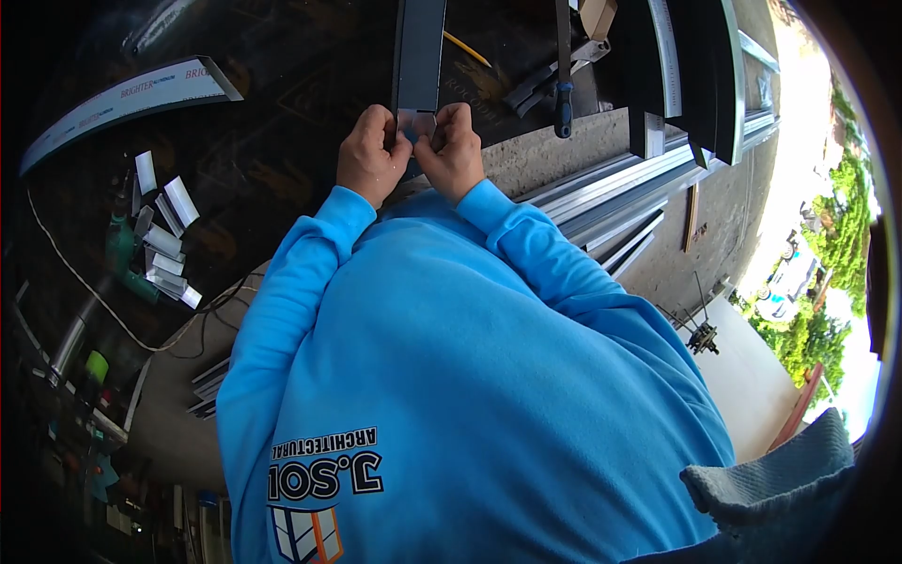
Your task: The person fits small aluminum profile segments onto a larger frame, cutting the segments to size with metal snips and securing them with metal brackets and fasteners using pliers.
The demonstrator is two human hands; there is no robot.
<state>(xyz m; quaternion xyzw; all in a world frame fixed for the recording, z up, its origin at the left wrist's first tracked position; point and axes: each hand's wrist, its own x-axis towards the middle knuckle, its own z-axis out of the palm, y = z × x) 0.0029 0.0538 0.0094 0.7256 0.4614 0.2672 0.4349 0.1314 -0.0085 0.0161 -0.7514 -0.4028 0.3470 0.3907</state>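
Observation:
Both hands meet at the near end of a long dark metal profile (420, 56) that runs away from my body across the black work surface. My left hand (372, 155) pinches the left side of a small silver metal piece (414, 123) at that end, thumb and fingers pressed together. On its right side, my right hand (453, 150) grips the same piece with thumb and bent fingers. The thumbs are close together below the piece, which overlaps the profile's end in this view. A yellow pencil (467, 48) lies just right of the profile.
A blue-handled file (564, 108) and a dark clamp-like tool (554, 80) lie to the right. Left are several cut metal pieces (167, 240), a green power tool (120, 246) with a cord, and a film-covered strip (132, 99). Long metal profiles (611, 197) lie at right.

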